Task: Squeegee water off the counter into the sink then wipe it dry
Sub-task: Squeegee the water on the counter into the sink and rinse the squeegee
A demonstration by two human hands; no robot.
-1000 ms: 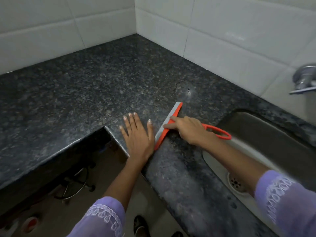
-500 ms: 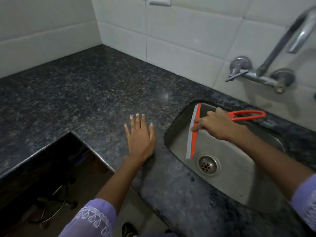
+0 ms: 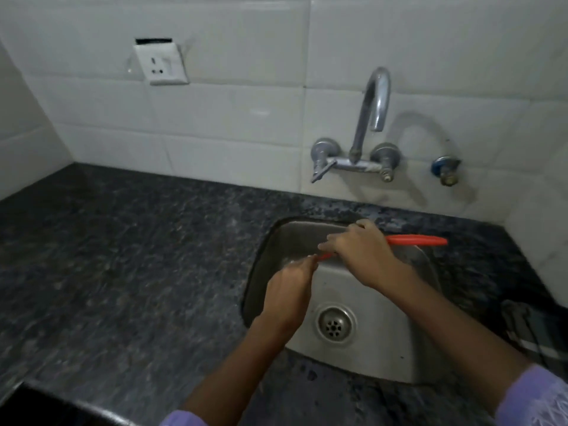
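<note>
Over the steel sink (image 3: 378, 358), my right hand (image 3: 359, 253) grips the orange squeegee (image 3: 418, 240) by its handle, which sticks out to the right. The blade end is mostly hidden behind both hands. My left hand (image 3: 289, 287) reaches into the sink with its fingertips pinched at the squeegee's blade end; blur hides the exact contact. The dark speckled granite counter (image 3: 129, 272) spreads to the left of the sink.
A chrome wall tap (image 3: 368, 118) arches over the sink's back edge. A white socket plate (image 3: 161, 64) sits on the tiled wall. A dark checked cloth (image 3: 534, 330) lies on the counter at the right edge. The drain (image 3: 333, 324) is near the sink's front.
My left hand left the counter and moved into the sink to the squeegee's blade. The right hand turned the squeegee edge-on over the sink. The view shifted right.
</note>
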